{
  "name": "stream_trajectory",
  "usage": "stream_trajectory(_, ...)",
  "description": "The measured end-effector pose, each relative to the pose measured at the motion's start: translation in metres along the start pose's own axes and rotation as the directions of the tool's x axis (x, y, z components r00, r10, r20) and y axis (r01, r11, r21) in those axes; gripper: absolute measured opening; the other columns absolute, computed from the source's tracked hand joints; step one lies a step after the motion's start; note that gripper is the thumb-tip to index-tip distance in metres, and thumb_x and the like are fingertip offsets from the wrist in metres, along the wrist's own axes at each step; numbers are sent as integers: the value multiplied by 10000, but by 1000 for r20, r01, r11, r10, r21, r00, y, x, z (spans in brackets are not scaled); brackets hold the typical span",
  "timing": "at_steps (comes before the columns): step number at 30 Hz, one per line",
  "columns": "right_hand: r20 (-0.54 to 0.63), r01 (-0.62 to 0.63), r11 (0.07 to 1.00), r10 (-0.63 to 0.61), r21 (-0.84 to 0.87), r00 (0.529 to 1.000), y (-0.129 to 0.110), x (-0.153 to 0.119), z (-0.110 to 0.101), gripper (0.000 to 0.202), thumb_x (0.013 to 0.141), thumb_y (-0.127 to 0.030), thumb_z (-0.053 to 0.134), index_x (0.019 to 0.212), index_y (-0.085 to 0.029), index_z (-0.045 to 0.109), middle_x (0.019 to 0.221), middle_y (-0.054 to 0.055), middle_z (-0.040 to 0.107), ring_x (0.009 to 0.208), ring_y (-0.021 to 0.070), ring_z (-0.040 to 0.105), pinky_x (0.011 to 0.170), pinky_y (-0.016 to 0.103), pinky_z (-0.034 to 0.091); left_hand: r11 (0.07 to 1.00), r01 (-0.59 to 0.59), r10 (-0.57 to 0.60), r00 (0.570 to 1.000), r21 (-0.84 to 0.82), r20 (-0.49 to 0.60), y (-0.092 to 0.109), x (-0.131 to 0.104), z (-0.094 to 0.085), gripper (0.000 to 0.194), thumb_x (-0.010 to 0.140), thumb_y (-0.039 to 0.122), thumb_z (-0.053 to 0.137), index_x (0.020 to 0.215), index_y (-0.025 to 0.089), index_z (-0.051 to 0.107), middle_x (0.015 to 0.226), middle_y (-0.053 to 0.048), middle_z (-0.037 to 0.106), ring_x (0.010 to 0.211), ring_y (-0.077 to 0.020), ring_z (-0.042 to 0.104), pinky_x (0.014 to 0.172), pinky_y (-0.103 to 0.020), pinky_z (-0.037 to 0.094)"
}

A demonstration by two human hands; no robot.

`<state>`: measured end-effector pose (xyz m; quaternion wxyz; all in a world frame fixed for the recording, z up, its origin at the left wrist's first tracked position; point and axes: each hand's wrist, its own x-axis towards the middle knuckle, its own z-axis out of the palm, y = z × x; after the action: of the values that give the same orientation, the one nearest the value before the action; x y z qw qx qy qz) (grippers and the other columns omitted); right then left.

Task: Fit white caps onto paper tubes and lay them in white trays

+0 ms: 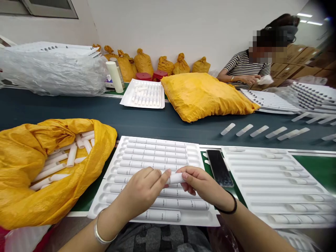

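Above the middle of a white grooved tray (193, 219), a short white tube (176, 178) is held between my two hands. My right hand (201, 179) pinches its right end between thumb and fingers. The fingers of my left hand (147, 185) are closed at the tube's left end. Rows of white tubes with small dark print lie in the tray's grooves, and my hands cover part of the middle rows. Left of the tray, an open yellow woven sack (105, 136) holds loose white tubes (72, 155).
A phone (219, 168) lies between this tray and a second tray (252, 182) with clear tubes. Beyond runs a dark conveyor belt (136, 120) carrying translucent pieces (276, 132). A full yellow sack (204, 94) and a small tray (128, 101) stand across it. Another person (244, 66) works at far right.
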<state>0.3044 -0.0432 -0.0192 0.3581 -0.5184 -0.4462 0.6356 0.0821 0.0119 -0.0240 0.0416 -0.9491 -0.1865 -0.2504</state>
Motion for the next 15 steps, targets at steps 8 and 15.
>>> stream_trajectory(8,194,45,985,-12,-166,981,16,-9,14,371,868,-506,528,932,-161,649,631,-13,513,540,89,427,507,206,366,993,-13,32,987,-121,155,24,-7,2,491,882,103,463,1358,75,342,782,-59,625,667,-180,551,577,-308,498)
stream_trajectory(15,-356,-191,526,-233,-829,905,-7,68,-71,266,841,-348,589,1020,-168,670,929,74,648,832,190,589,735,285,468,733,625,-651,759,267,10,-109,-55,-26,458,912,436,402,1168,79,533,1038,-112,618,1031,-298,601,842,-452,508)
